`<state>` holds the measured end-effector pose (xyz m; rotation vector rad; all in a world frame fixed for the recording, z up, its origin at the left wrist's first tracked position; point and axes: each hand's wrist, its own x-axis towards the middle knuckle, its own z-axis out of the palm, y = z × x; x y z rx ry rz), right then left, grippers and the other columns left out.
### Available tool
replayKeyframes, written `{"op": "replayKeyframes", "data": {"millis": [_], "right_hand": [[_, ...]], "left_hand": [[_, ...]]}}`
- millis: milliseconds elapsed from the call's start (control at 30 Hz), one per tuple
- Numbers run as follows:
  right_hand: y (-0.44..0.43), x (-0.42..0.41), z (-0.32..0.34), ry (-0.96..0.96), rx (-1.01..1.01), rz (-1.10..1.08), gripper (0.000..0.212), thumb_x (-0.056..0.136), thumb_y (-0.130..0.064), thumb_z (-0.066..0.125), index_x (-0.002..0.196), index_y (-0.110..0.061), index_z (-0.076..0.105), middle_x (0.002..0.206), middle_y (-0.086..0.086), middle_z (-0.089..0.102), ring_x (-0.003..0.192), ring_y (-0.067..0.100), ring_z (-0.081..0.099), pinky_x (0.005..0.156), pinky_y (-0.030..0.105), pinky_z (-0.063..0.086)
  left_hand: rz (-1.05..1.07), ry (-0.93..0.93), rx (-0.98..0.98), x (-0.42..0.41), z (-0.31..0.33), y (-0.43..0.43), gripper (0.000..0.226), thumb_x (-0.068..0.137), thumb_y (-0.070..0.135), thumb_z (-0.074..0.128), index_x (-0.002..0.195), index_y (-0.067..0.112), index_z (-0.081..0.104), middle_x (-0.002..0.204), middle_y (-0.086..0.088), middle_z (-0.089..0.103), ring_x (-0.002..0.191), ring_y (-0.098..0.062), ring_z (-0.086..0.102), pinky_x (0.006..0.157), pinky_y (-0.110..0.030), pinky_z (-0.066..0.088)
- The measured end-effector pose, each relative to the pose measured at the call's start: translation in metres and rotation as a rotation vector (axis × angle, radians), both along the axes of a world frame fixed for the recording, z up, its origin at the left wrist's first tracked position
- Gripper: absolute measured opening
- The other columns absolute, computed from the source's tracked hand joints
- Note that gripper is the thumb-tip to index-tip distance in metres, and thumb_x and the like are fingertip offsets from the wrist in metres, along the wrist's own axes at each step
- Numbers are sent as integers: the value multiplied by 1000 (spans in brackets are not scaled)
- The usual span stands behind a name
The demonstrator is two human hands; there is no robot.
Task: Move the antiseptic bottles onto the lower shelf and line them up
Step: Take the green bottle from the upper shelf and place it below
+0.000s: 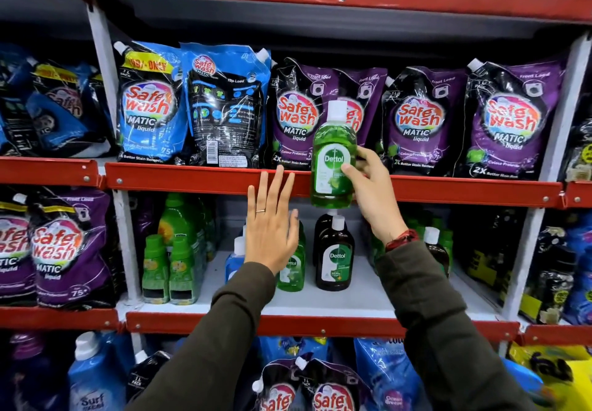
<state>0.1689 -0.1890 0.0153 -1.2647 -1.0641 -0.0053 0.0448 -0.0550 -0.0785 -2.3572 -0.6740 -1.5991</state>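
Dettol antiseptic bottle, green with a white cap, is gripped upright in the right hand, raised before the red shelf edge. Left hand is flat, fingers spread, holding nothing. Below, a brown Dettol bottle stands on the lower shelf.

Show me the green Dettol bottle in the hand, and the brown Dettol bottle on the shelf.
green Dettol bottle (333,157): head view, on its label.
brown Dettol bottle (335,258): head view, on its label.
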Motion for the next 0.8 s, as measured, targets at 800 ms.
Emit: {"op": "replayKeyframes", "data": {"millis": [800], "right_hand": [[57, -15, -212, 132, -267, 44, 34, 100, -7, 52, 132, -12, 43, 128, 6, 60, 116, 19, 62, 99, 34, 54]], "left_hand": [[39, 375, -369, -41, -216, -8, 51, 100, 36, 38, 146, 16, 46, 151, -7, 51, 150, -28, 34, 125, -45, 14]]}}
